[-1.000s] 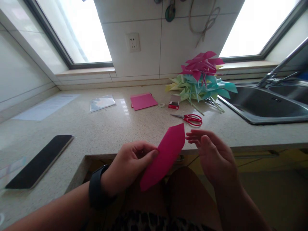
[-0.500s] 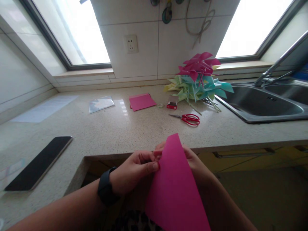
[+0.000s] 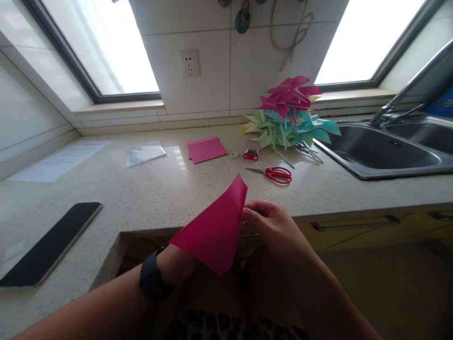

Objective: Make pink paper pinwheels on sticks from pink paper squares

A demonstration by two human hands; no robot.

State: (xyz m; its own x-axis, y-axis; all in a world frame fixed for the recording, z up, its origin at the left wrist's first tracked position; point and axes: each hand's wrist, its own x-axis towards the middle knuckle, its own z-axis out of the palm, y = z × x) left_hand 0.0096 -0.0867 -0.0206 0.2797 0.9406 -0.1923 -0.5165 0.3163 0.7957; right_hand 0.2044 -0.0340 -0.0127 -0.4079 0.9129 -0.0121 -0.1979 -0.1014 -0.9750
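Bent magenta paper [image 3: 217, 229], speckled worktop [image 3: 148, 196] front edge | right hand [image 3: 271, 224]: pinching it | left hand [image 3: 180, 264]: grip hidden, can't tell | white printed page [image 3: 62, 158]: illegible

pink sheet [image 3: 214, 231] is turned, one corner now toward 8 o'clock, no longer hanging toward 5 | left hand [image 3: 180, 265] is now mostly hidden behind it | right hand [image 3: 272, 225] reappears, pinching its edge at 2 o'clock
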